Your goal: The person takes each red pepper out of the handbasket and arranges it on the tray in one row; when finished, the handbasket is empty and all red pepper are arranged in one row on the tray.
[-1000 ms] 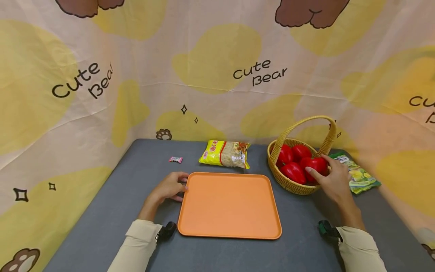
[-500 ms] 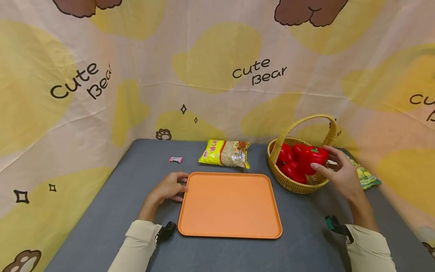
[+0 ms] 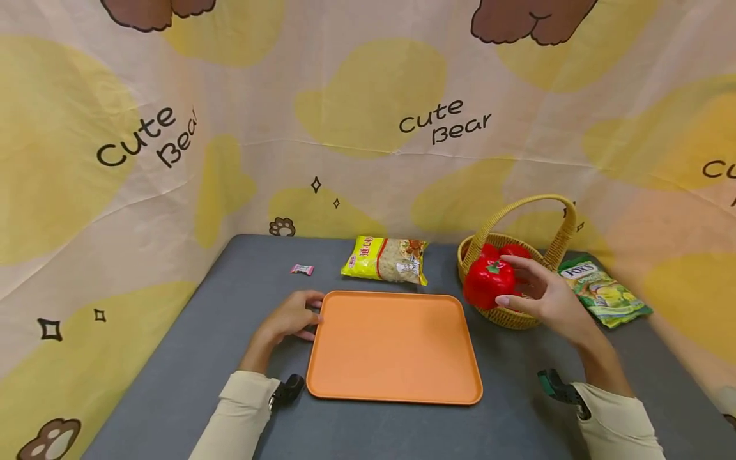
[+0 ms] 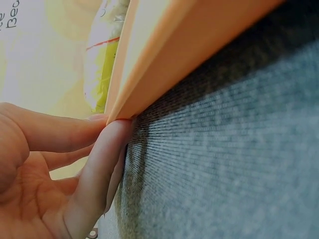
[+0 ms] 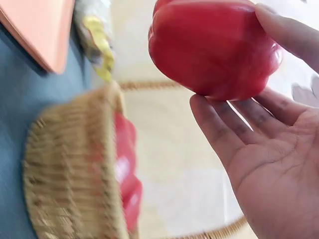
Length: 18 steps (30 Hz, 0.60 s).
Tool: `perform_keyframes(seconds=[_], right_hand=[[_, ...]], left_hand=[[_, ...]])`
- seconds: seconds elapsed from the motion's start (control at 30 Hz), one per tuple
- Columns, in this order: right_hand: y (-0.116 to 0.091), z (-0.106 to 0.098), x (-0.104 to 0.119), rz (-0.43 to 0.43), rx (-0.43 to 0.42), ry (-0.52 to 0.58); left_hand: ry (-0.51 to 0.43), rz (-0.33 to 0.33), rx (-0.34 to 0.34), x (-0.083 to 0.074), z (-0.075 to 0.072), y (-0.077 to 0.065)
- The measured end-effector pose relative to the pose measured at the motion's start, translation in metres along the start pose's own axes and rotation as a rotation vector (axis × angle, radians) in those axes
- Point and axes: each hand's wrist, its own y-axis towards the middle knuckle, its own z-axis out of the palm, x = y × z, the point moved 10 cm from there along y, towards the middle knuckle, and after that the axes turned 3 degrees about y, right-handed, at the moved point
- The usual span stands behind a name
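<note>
In the head view my right hand (image 3: 554,303) holds a shiny red bell pepper (image 3: 489,282) in front of the wicker basket (image 3: 508,318). The right wrist view has that pepper (image 5: 214,47) between the thumb and fingertips, raised clear of the basket rim. More red peppers (image 3: 515,250) lie inside the basket, partly hidden by the hand and the held one. At the left side of an orange tray (image 3: 393,348), my left hand (image 3: 290,316) pinches the rim; its thumb and a finger (image 4: 65,133) meet at the tray edge in the left wrist view.
A yellow-and-clear food bag (image 3: 385,260) lies behind the tray. Farther left is a small pink wrapped candy (image 3: 301,269). A green FOX'S bag (image 3: 604,292) lies right of the basket, whose tall handle (image 3: 529,201) arches up. A printed cloth (image 3: 356,128) hangs around the grey table (image 3: 172,383).
My right hand has lifted the pepper out of the basket and brought it left, toward the tray. The left hand stays at the tray rim.
</note>
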Motion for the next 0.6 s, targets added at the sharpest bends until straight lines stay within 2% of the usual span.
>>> perform_keyframes(seconds=[0.23,0.6], right_hand=[[0.012,0.043,-0.008,0.01,0.081,0.016],[0.034,0.093,-0.011,-0.039,0.139,-0.036]], left_hand=[[0.007,-0.004,0.001,-0.002,0.002,-0.002],[0.021,0.007,-0.003,-0.003,0.003,-0.003]])
